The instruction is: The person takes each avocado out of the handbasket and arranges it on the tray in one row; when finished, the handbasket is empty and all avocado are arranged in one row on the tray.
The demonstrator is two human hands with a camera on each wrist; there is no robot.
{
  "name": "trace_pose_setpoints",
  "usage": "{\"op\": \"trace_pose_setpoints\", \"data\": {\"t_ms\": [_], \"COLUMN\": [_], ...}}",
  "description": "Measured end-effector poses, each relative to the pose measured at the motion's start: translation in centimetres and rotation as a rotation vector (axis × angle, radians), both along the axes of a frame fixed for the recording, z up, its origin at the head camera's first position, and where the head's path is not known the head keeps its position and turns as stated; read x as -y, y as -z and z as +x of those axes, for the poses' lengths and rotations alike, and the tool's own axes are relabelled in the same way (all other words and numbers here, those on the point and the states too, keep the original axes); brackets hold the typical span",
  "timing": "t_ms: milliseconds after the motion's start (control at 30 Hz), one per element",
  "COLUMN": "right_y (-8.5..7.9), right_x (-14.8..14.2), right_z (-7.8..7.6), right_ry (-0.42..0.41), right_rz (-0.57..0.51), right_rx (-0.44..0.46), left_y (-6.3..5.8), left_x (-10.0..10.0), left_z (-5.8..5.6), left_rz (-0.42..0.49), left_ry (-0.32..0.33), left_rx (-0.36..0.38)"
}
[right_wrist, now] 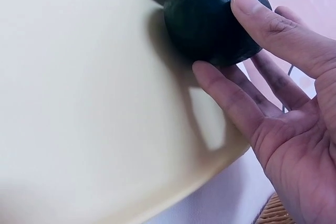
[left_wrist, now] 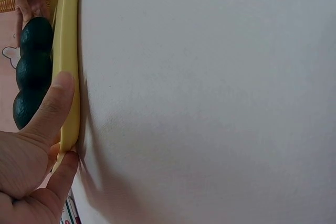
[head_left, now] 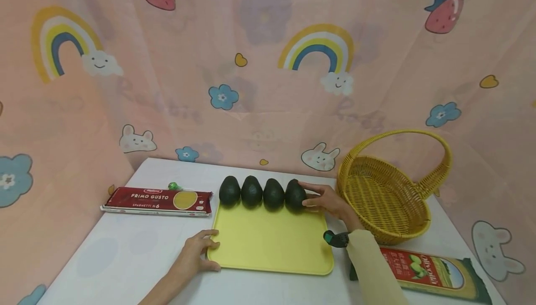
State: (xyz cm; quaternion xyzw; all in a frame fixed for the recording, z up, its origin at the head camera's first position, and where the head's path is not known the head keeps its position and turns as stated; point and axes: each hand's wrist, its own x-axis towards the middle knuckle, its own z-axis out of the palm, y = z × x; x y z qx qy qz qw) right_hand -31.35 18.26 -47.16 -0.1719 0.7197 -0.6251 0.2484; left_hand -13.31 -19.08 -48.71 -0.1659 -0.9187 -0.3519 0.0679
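Several dark green avocados stand side by side along the far edge of a yellow tray (head_left: 270,244). On the row's right end, my right hand (head_left: 328,201) holds the last avocado (head_left: 294,197), with thumb and fingertips against its sides; the right wrist view shows this avocado (right_wrist: 207,22) touching or nearly touching its neighbour. My left hand (head_left: 193,253) grips the tray's near left corner. In the left wrist view, its thumb (left_wrist: 55,106) lies on the tray's wall and another finger touches the corner. Leftmost in the row is another avocado (head_left: 230,192).
A red spaghetti packet (head_left: 157,201) lies left of the tray, with a green-wrapped lollipop (head_left: 174,186) behind it. A yellow wicker basket (head_left: 423,223) stands at the right. In front of it, a red and green packet (head_left: 435,272) lies partly behind my right sleeve. A patterned curtain (head_left: 259,123) backs the white table.
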Motion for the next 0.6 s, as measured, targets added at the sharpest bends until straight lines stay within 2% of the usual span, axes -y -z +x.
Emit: {"op": "trace_pose_setpoints", "data": {"t_ms": [433, 600], "right_y": [-0.1, -0.2], "right_x": [-0.5, -0.5], "right_z": [0.6, 1.2], "right_ry": [0.026, 0.038], "right_rz": [-0.005, 0.048], "right_rx": [0.011, -0.044], "left_y": [0.1, 0.2], "left_x": [0.1, 0.1], "left_z": [0.0, 0.0], "left_rz": [-0.002, -0.008], "left_ry": [-0.006, -0.007], "left_rx": [0.016, 0.013]}}
